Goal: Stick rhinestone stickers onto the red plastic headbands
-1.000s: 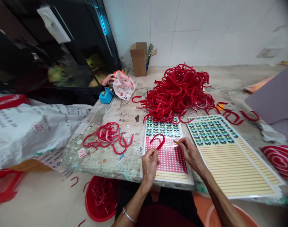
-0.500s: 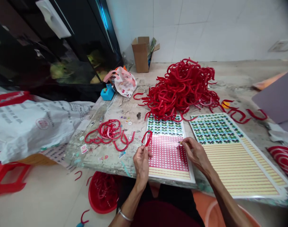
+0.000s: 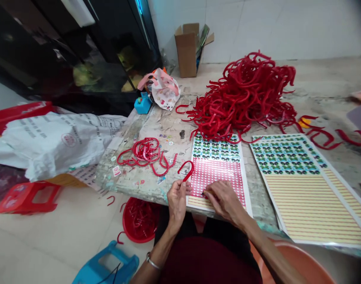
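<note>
My left hand [image 3: 177, 199] pinches the lower end of a red curved strip [image 3: 188, 170], bent like a hook, at the left edge of a sticker sheet [image 3: 216, 169]. That sheet has green-and-black printed pieces at the top, rows of small white shapes on pink in the middle and yellow stripes below. Over its lower part, my right hand [image 3: 223, 199] has its thumb and fingers closed together; a tiny dark bit shows at the fingertips, too small to name. Left of the sheet lies a small heap of red curved strips [image 3: 146, 152]. A large pile of the same strips [image 3: 245, 98] covers the sheet's top edge.
More sticker sheets [image 3: 311, 197] lie at the right. A cardboard box [image 3: 186, 51], a pink-handled bag [image 3: 165, 90] and a blue container [image 3: 143, 104] stand at the back. Below the table are a red basin [image 3: 128, 221], a blue stool [image 3: 103, 264] and an orange tub [image 3: 299, 260].
My right hand has moved left and down the sheet, closer to my left hand. My left hand still holds the strip, now angled differently. The view has shifted.
</note>
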Tool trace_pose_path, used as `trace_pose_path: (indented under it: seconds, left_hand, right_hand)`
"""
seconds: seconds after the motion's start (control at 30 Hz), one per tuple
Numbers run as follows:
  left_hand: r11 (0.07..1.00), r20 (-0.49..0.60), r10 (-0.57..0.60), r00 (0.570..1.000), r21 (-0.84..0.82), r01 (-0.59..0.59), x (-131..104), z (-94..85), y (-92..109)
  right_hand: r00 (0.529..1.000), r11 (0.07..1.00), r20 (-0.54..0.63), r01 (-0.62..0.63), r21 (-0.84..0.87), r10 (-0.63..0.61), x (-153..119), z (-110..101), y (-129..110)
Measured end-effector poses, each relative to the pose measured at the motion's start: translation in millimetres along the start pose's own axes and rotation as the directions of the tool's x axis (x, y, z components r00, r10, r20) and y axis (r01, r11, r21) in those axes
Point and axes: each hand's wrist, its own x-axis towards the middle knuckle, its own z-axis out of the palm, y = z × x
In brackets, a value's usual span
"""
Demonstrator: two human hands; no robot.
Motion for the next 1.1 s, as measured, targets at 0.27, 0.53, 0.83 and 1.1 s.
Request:
trace_pose_path:
  seconds: [0.27,0.53,0.83,1.1]
  left_hand:
    - [0.999,0.030,0.020,0.999,-0.038,-0.019,-4.0,-4.7,-5.7]
    - [0.997,0.024,0.020,1.000,-0.069,-0.018,-0.9,-4.3,-11.5]
    - [0.999,0.023,0.017,1.000,-0.042,-0.016,2.6,-4.8,-15.3]
    - [1.000,0.014,0.026,1.000,-0.011,-0.025,2.4,-4.9,-16.1]
  right_hand:
    - [0.992,0.981,0.026,0.126,-0.151,-0.124,19.2,26.1,-7.7]
    - [0.991,0.968,0.026,0.135,-0.211,-0.132,20.5,33.8,-6.0]
    - [0.981,0.968,0.056,0.192,-0.162,-0.185,24.2,29.3,-4.0]
    - [0.983,0.973,0.025,0.181,-0.141,-0.180,21.2,32.5,-1.9]
